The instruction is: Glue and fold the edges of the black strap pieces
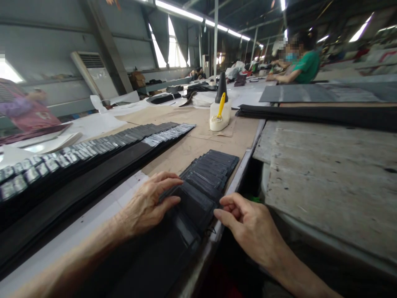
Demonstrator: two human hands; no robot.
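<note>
A stack of overlapping flat black pieces (214, 165) lies near the table's right edge, their ends fanned out in steps. Closer to me, a black panel (194, 203) sits over the near end of this stack. At the panel's left side is my left hand (149, 200), thumb and fingers apart, fingertips on or just over the surface. My right hand (251, 225) is at its right edge, fingers curled and thumb against them, pinching the edge. Below, another dark piece (164, 252) with a shiny strip at its end extends towards me.
Long black strips (124, 159) with shiny, stepped ends lie to the left. Beyond the stack stands a white container (221, 114) with a yellow-handled brush (222, 105). A worn grey board (328, 178) is on the right, beyond a dark gap. Co-workers are at the far right and left.
</note>
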